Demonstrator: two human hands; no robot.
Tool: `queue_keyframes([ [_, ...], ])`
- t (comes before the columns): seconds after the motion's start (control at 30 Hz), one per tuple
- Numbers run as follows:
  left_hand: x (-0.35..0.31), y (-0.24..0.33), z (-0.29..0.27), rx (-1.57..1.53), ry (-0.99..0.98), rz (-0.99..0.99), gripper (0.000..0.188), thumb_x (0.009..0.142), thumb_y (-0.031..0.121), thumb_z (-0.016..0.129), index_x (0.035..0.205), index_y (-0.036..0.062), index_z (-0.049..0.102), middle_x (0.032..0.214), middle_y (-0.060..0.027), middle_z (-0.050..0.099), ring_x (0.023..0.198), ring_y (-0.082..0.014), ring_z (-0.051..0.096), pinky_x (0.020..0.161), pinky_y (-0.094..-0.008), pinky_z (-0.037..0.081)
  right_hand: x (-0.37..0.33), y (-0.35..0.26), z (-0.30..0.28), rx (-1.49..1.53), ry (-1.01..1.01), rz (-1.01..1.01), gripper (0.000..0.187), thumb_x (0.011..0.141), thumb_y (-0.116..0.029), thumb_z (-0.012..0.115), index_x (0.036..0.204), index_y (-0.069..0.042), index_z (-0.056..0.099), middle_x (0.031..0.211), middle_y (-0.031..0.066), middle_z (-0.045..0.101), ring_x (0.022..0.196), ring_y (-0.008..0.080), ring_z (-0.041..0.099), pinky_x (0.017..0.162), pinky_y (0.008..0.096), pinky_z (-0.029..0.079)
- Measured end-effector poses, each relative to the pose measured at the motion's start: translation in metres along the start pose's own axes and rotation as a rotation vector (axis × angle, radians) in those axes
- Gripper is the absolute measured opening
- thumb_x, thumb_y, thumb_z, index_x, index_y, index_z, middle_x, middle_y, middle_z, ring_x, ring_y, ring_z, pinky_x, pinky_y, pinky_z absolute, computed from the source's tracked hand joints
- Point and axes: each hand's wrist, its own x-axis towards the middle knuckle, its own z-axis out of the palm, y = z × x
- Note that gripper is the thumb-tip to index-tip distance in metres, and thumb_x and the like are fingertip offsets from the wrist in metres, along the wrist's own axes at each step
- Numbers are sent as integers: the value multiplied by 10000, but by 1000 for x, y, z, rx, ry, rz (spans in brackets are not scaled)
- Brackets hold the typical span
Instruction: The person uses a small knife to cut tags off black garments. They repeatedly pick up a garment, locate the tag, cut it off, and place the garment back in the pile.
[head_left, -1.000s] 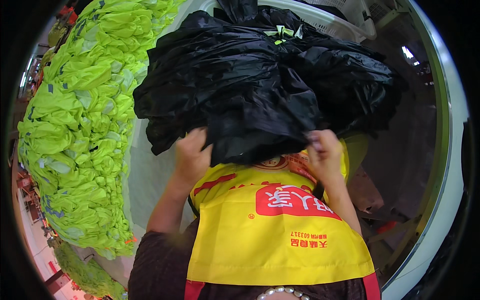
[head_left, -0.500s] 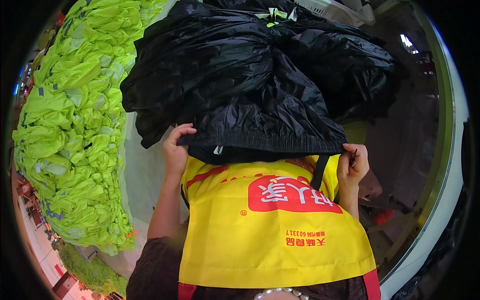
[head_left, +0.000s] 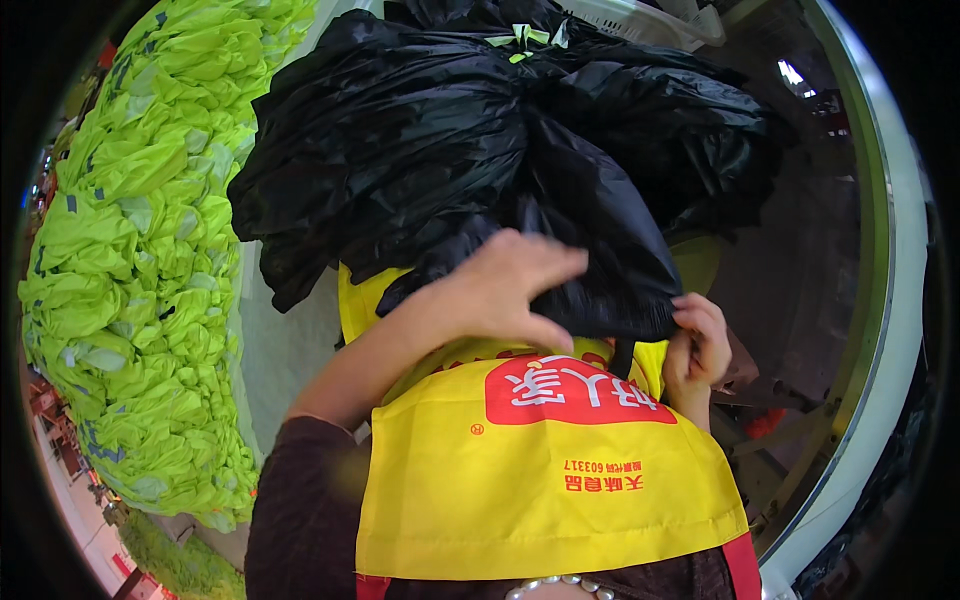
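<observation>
Head view | Step (judged): edge handling of black cloth (head_left: 610,250), at far end of apron (head_left: 510,510) | Right hand (head_left: 700,345): pinching cloth edge | Left hand (head_left: 510,285): fingers spread beyond apron, cloth contact unclear | Next (judged): grasp edge left-handed, keep right pinch

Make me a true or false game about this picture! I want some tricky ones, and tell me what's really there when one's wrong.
1. The right hand pinches an edge of the black fabric. True.
2. The left hand is squeezed into a fist. False: the left hand is open, its thumb apart from its fingers.
3. A big heap of lime-green fabric is on the person's left. True.
4. The apron is blue all over. False: the apron is mostly yellow, with red parts.
5. A white basket shows near the top of the picture. True.
</observation>
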Motion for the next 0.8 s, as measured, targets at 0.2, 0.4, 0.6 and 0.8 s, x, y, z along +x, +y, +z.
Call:
queue_keyframes([
  [0.2, 16, 32, 35, -2, 105, 15, 843, 570, 405, 778, 1203, -20, 418, 1131, -213, 509, 1075, -326, 497, 946, -454, 333, 25, -32, -11, 320, 160, 23, 138, 777, 84, 412, 857, 2, 488, 902, 204, 550, 579, 152, 525, 522, 221, 425],
  [0.4, 36, 32, 27, -97, 430, -103, 518, 632, 124, 669, 1088, 7, 454, 933, -236, 573, 881, -397, 573, 749, -431, 467, 103, -65, 20, 827, -79, 141, 136, 863, -25, 483, 986, 6, 533, 1005, 163, 545, 529, 69, 492, 441, 171, 392],
  [0.6, -31, -12, -92, -425, 820, -377, 319, 788, 82, 642, 1064, -51, 554, 1010, -107, 630, 967, -182, 566, 883, -289, 411, 181, -50, 41, 744, -139, 31, 174, 878, -77, 542, 1037, -36, 599, 799, 4, 560, 583, 17, 468, 511, 167, 375],
  [0.8, -161, -51, -58, -613, 618, -644, 578, 745, 90, 710, 1240, -20, 434, 1248, -81, 502, 1133, -174, 467, 963, -291, 353, 135, 20, 123, 732, -257, 247, 173, 894, -96, 516, 1031, -20, 591, 923, 38, 591, 838, 109, 544, 760, 233, 425],
])
